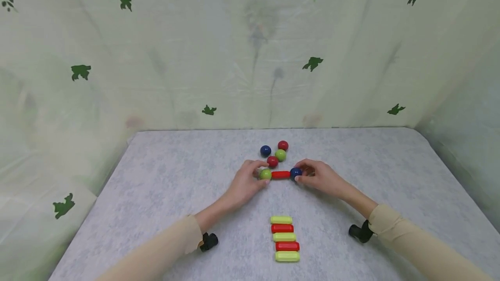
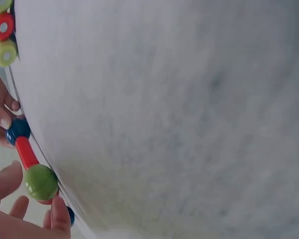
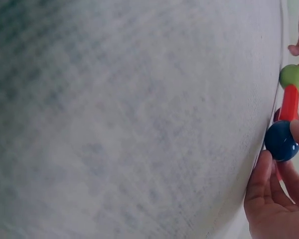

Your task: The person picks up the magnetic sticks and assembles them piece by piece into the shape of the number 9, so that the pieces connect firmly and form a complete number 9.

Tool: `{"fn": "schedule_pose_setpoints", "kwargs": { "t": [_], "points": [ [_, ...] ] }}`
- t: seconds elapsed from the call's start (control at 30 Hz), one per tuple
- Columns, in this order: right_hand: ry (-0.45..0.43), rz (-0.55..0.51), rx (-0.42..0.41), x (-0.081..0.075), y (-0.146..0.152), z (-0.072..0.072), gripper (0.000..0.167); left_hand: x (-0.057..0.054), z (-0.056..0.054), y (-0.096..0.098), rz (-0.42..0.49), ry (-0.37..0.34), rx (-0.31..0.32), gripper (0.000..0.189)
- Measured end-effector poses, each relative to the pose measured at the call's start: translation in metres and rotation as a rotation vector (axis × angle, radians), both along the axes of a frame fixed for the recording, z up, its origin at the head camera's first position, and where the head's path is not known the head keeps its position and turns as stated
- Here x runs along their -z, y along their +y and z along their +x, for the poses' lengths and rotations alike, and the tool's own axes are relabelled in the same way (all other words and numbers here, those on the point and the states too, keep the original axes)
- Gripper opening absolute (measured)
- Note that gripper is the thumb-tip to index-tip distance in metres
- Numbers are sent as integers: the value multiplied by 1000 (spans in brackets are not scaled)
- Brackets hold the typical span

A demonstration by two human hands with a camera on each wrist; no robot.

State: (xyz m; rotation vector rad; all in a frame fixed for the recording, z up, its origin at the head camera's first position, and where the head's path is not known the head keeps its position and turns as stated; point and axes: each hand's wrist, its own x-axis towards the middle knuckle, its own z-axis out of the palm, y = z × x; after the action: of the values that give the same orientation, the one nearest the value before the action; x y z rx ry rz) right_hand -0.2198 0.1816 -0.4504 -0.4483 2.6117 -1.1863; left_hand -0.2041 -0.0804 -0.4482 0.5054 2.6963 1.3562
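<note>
A red rod [image 1: 281, 175] lies crosswise between a green ball [image 1: 265, 174] at its left end and a dark blue ball [image 1: 296, 174] at its right end, all three in line. My left hand [image 1: 246, 181] holds the green ball, thumb on the near side and index finger on the far side. On the right, my right hand [image 1: 321, 178] pinches the blue ball between thumb and fingers. The right wrist view shows that blue ball [image 3: 282, 141] with the thumb over its side. In the left wrist view the green ball [image 2: 41, 182] sits between thumb and fingertips.
Just beyond the hands lie a red ball [image 1: 272, 161], a second green ball [image 1: 280, 155], another blue ball [image 1: 265, 151] and a farther red ball [image 1: 283, 145]. Nearer me, several yellow rods [image 1: 287, 256] and red rods [image 1: 287, 246] alternate in a column on the grey table [image 1: 164, 185].
</note>
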Motion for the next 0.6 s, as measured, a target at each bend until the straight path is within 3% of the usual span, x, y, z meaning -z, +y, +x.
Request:
{"fn": "schedule_pose_setpoints", "kwargs": {
  "t": [0.13,0.23,0.43,0.6],
  "points": [
    [19,-4,-7,0,0,1,33,-4,15,-2,4,58,27,33],
    [34,-12,-11,0,0,1,33,-6,29,-1,-15,66,102,23],
    [35,-17,-4,2,1,1,33,-4,49,5,-56,-38,289,15],
    [35,-25,1,3,1,2,33,-1,55,10,-122,-127,367,18]
  ]
}}
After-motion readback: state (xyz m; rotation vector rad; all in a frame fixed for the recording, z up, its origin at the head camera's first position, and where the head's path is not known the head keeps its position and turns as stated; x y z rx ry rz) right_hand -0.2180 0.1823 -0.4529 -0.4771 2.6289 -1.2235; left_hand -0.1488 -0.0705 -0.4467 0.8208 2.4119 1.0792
